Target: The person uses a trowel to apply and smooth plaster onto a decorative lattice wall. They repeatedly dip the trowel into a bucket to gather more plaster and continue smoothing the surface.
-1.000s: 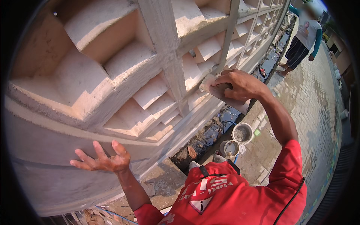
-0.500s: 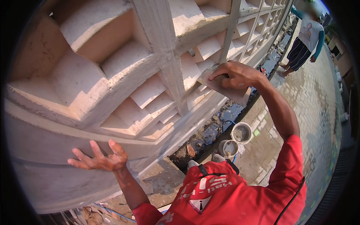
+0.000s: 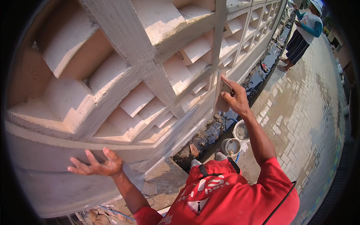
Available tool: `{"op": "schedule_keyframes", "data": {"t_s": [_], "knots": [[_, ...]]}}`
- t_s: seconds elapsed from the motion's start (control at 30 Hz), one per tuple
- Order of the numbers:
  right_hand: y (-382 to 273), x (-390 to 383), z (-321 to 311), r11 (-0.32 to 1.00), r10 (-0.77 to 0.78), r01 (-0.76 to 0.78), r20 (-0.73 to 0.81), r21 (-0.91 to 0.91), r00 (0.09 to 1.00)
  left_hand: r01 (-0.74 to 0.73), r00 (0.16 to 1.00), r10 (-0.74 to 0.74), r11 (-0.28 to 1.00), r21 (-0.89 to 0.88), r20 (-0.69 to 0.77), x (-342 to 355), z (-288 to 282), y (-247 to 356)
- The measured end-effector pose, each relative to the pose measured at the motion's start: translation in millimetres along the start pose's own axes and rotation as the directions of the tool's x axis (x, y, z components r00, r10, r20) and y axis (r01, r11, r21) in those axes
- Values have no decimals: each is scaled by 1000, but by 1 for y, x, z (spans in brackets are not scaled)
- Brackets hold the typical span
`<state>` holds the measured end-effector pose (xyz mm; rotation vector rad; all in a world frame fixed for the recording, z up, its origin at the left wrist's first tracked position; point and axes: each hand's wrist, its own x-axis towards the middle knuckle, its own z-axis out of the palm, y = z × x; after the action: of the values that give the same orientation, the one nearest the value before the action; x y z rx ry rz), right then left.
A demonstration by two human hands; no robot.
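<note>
My right hand [image 3: 236, 99] grips a flat plastering trowel [image 3: 218, 98], its plate turned edge-up along the pale wall [image 3: 180, 127]. Most of the handle is hidden behind my fingers. Whether the plate touches the wall I cannot tell. Openwork blocks [image 3: 129, 95] with stepped recesses fill the upper wall. Low on the left, my left hand [image 3: 98, 164] is held palm up with spread fingers and nothing in it, close to the smooth lower part of the wall.
Along the wall's foot runs a ditch [image 3: 270, 62] with dark water and rubble. Two buckets [image 3: 245, 139] stand beside it near my feet. Paving [image 3: 296, 131] stretches to the right, where another person [image 3: 305, 32] stands beside the ditch.
My right hand and the trowel have come down slightly, and the plate has turned from slanting outward to upright along the wall. The other person has raised both hands. My left hand remains spread.
</note>
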<state>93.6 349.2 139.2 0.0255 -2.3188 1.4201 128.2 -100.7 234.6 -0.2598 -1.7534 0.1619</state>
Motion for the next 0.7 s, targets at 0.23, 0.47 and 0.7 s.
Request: {"op": "schedule_keyframes", "data": {"t_s": [0.23, 0.47, 0.7], "knots": [[12, 17, 39, 999, -13, 23, -267, 37, 964, -51, 998, 52, 998, 23, -37, 7, -1, 6], [15, 22, 68, 999, -32, 41, -369, 16, 929, -70, 997, 70, 997, 29, -21, 7, 2, 5], [31, -1, 67, 984, -22, 80, -336, 159, 942, -81, 996, 82, 996, 41, -28, 8, 2, 6]]}}
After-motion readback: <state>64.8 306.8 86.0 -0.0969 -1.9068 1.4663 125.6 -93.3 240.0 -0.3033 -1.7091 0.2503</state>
